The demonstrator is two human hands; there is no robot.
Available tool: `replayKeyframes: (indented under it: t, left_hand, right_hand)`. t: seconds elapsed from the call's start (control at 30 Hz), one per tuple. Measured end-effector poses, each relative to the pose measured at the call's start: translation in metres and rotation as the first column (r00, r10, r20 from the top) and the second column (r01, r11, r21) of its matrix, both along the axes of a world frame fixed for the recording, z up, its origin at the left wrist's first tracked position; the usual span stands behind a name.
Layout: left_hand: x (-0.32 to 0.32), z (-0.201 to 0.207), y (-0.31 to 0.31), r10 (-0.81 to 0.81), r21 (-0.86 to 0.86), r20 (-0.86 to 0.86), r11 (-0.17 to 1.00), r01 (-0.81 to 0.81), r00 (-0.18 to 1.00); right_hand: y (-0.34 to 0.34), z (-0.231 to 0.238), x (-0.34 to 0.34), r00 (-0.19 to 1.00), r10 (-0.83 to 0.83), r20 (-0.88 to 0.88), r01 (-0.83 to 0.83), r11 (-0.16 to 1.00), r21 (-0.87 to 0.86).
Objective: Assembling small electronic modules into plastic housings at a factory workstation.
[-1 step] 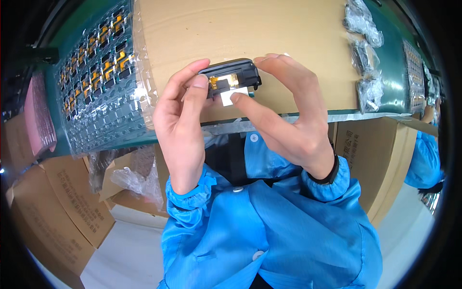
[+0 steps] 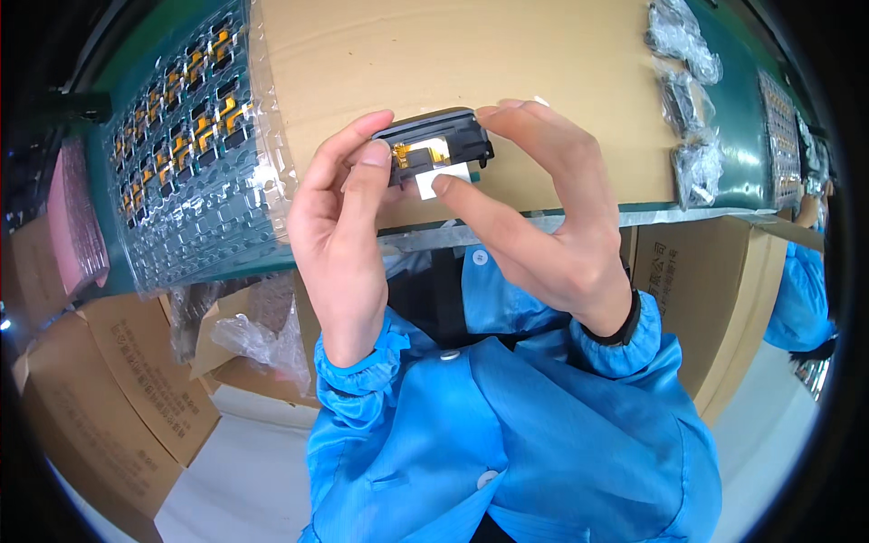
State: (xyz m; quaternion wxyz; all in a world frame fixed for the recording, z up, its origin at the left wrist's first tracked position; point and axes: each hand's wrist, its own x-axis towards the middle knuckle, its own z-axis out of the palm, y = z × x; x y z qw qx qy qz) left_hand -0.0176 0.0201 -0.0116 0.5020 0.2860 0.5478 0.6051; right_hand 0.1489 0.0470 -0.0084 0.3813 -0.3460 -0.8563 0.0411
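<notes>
The black device (image 2: 457,128) hides some fingertips of the left hand (image 2: 339,235); the right hand (image 2: 561,222) covers a corner of a white piece (image 2: 427,186). Small parts (image 2: 233,138) in the clear tray (image 2: 204,242) look too tiny to identify. The dark rim cuts off another person (image 2: 798,303) in blue.

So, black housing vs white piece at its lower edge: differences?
Size: the black housing is much larger than the white piece.
Look: the housing is dark with gold-coloured parts showing; the white piece looks plain.
Contact: the left hand grips the housing's left end; the right hand touches the white piece.
Shared: both sit between the hands.
</notes>
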Motion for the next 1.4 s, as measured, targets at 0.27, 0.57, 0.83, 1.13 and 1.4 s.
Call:
replayKeyframes:
  t: [0.27,0.57,0.83,1.13,1.4]
  left_hand:
    - [0.004,0.009,-0.006,-0.021,0.066,0.02,0.998,0.02,1.0]
    - [0.008,0.006,-0.016,0.031,0.293,-0.174,0.956,0.022,0.984]
    - [0.017,0.005,-0.013,0.076,0.355,-0.26,0.935,0.022,0.963]
    - [0.011,0.007,-0.008,0.183,0.208,-0.007,0.962,-0.177,0.983]
    - [0.016,0.009,-0.009,0.188,0.203,-0.008,0.962,-0.182,0.982]
  right_hand:
    - [0.001,0.004,0.0,0.998,0.03,-0.061,-0.029,0.999,0.021]
    - [-0.001,0.02,-0.006,0.927,-0.168,-0.336,0.04,0.933,-0.357]
    - [0.003,0.032,-0.003,0.947,-0.228,-0.228,0.112,0.897,-0.429]
    - [-0.017,0.025,-0.007,0.75,-0.467,-0.468,-0.022,0.69,-0.724]
    - [-0.015,0.012,-0.027,0.585,-0.477,-0.656,-0.439,0.494,-0.75]
